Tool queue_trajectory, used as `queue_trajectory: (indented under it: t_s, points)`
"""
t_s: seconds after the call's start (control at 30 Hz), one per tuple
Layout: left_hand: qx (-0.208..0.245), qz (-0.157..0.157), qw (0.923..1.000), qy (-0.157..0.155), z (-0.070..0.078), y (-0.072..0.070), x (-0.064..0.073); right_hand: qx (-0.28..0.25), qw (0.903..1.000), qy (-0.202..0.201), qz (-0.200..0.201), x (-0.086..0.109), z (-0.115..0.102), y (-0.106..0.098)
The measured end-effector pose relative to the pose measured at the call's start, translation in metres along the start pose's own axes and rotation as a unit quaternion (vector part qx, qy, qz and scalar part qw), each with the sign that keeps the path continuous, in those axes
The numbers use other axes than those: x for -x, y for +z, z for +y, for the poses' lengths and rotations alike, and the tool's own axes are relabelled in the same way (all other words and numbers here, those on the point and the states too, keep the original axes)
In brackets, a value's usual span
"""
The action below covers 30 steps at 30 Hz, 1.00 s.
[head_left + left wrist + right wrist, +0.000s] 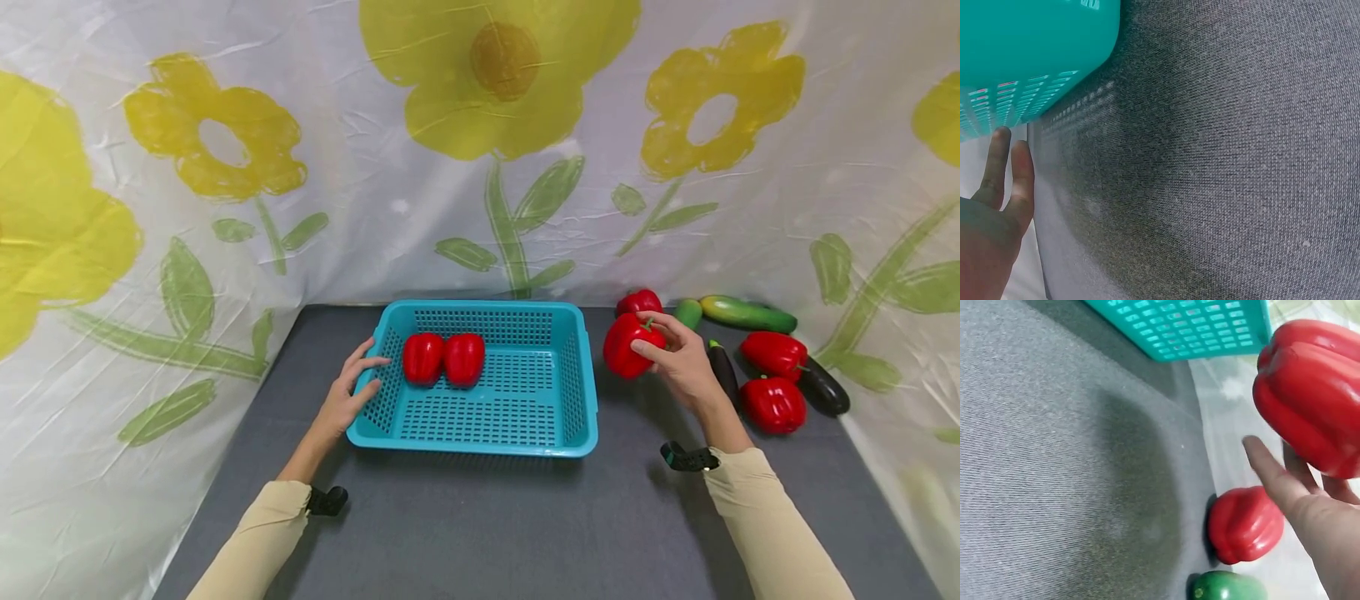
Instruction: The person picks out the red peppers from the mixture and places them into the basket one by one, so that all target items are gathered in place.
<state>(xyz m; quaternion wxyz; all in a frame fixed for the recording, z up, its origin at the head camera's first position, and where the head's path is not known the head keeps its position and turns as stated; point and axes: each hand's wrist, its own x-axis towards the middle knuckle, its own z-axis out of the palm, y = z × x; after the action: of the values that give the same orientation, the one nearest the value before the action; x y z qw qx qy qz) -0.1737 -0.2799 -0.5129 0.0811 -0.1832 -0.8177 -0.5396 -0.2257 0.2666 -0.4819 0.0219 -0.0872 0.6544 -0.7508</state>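
While left hand [345,402] lies, fingers loosely extended, at left rim of blue basket [472,449] (contact unclear), right hand [686,363] — nearer one — grips red pepper [622,348] above bench [465,533], just right of basket, stem end toward hand.

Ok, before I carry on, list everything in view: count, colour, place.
Table: 1, dark grey, below.
Backdrop: 1, white with yellow-and-green flowers, behind.
Basket: 1, blue, table's back.
Basket peppers: 2, red, inside.
Held pepper: 1, red, right of basket.
Loose peppers: 3, red, table's right.
Long vegetables: 2, green, back right.
Eggplants: 2, blackish, right.
Sleeves: 2, beige, forearms.
Wrist devices: 2, black, wrists.
Left hand: 1, bare, at basket's left rim.
Right hand: 1, bare, gripping held pepper.
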Motion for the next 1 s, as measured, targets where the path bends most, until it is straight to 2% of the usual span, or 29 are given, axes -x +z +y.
queue_trajectory:
  t_s: [0.23, 0.37, 0.6, 0.87, 1.0]
  points:
    - [-0.008, -0.001, 1.0, -0.005, 0.0, -0.001, 0.0, -0.019, 0.9997, -0.005, -0.012, -0.006, -0.009, -0.002]
    - [-0.01, -0.002, 0.9999, -0.007, 0.0, -0.002, 0.001, 0.003, 0.9996, -0.005, -0.028, -0.013, -0.017, 0.001]
    - [-0.014, 0.001, 0.9997, -0.018, 0.001, -0.001, 0.003, 0.052, 0.9952, 0.002, -0.083, -0.023, -0.03, 0.01]
    - [-0.015, 0.007, 0.9997, -0.018, 0.001, -0.002, 0.004, 0.05, 0.9966, -0.011, -0.064, -0.031, -0.034, 0.024]
    - [-0.017, 0.002, 0.9998, -0.015, 0.0, -0.001, 0.003, 0.048, 0.996, -0.009, -0.074, -0.034, -0.037, 0.029]
